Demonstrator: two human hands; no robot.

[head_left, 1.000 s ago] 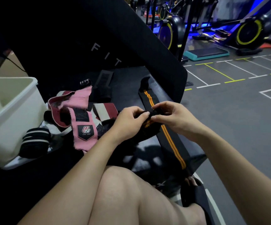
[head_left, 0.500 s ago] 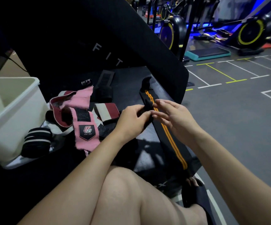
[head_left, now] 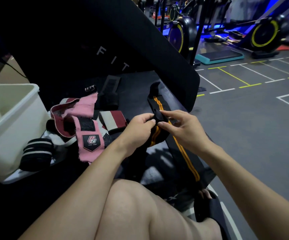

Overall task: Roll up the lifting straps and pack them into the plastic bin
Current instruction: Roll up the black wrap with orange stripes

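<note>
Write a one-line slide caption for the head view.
Both hands, left hand and right hand, roll a black strap with orange stripes beside a white plastic bin.

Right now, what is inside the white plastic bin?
Only bare inner walls of the white plastic bin show; no strap is visible inside. Its bottom is hidden by the near wall, so I cannot tell if anything lies there.

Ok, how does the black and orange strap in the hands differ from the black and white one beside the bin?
The black and orange strap is mostly unrolled, stretched along the bench; the black and white strap is a finished roll. The left hand and right hand pinch the orange one; nothing touches the white one. Stripes are orange versus white. Both are black and outside the plastic bin.
</note>
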